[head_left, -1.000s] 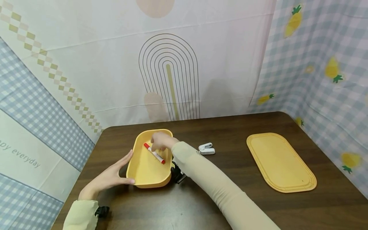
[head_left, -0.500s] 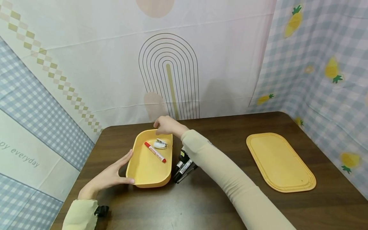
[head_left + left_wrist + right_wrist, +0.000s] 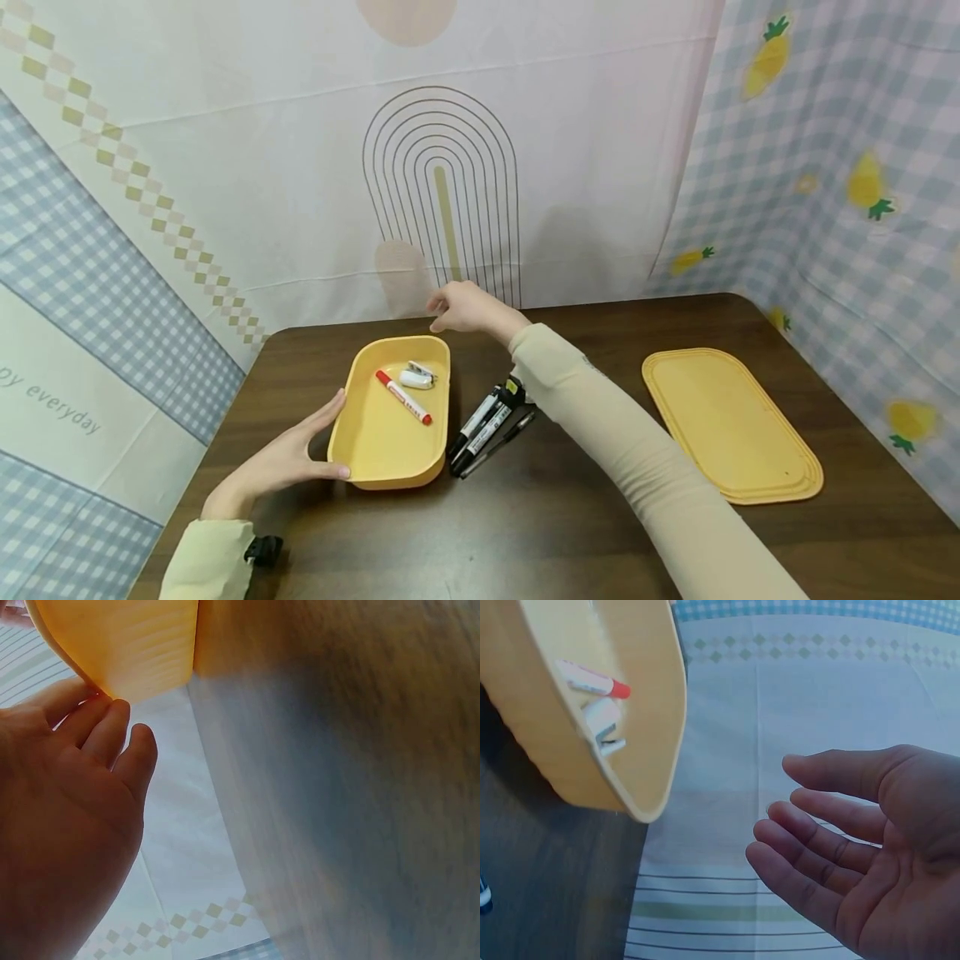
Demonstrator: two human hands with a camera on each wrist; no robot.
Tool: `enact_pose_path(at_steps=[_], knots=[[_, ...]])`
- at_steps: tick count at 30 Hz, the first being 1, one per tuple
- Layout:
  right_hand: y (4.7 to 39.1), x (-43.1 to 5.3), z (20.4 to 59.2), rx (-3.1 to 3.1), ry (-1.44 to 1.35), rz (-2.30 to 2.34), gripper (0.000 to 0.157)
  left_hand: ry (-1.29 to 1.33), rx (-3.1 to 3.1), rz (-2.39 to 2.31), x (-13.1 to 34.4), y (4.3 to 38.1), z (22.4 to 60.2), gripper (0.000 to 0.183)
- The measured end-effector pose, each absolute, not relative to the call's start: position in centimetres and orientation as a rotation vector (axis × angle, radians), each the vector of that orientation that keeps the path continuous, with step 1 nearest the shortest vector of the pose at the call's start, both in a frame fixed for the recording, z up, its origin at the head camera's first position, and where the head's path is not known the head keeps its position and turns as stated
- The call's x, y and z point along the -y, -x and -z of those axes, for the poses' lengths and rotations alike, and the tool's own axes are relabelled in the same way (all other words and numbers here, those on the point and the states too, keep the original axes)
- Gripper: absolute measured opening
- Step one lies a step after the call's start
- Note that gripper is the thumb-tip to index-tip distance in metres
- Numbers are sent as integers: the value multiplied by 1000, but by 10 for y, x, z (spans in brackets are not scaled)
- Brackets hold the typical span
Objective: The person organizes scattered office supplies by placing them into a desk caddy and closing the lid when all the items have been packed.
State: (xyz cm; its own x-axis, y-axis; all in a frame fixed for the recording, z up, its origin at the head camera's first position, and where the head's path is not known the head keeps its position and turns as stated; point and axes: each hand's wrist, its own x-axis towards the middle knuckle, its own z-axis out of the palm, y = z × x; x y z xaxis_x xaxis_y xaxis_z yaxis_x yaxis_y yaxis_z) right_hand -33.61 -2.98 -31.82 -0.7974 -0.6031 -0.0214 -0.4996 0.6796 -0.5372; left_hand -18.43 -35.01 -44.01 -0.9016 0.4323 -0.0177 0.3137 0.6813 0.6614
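Observation:
My left hand [image 3: 281,458] rests against the left side of a yellow box [image 3: 341,417], its fingers at the side rim and its thumb at the front corner. In the left wrist view, fingertips [image 3: 118,712] touch the box's rim. Inside the box lie a white marker with red ends [image 3: 405,398] and a small white stapler [image 3: 417,378]. Beyond the box's back right corner hovers my right hand [image 3: 474,308], loosely bent and holding nothing. The right wrist view shows its thumb and fingers apart, clear of the box wall [image 3: 676,712].
Two black-capped markers [image 3: 486,437] and a slim black pen [image 3: 501,444] lie on the dark wooden table [image 3: 480,542], right of the box. A flat yellow lid [image 3: 735,425] lies farther right. Printed cloth [image 3: 585,167] hangs behind the table.
My right hand has let go of the stapler inside the box, then risen back and to the right. My left hand has stayed put. A second white item on the table is now behind my right forearm.

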Motion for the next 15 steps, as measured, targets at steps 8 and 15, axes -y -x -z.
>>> enact_pose_path(at_steps=[8,15], knots=[[338,15,319,-2721,907,742,34,-607,-2722,-1026,352,185,439,109],[337,-2,326,-2733,941,726,31,-615,-2702,-1051,352,185,442,109]])
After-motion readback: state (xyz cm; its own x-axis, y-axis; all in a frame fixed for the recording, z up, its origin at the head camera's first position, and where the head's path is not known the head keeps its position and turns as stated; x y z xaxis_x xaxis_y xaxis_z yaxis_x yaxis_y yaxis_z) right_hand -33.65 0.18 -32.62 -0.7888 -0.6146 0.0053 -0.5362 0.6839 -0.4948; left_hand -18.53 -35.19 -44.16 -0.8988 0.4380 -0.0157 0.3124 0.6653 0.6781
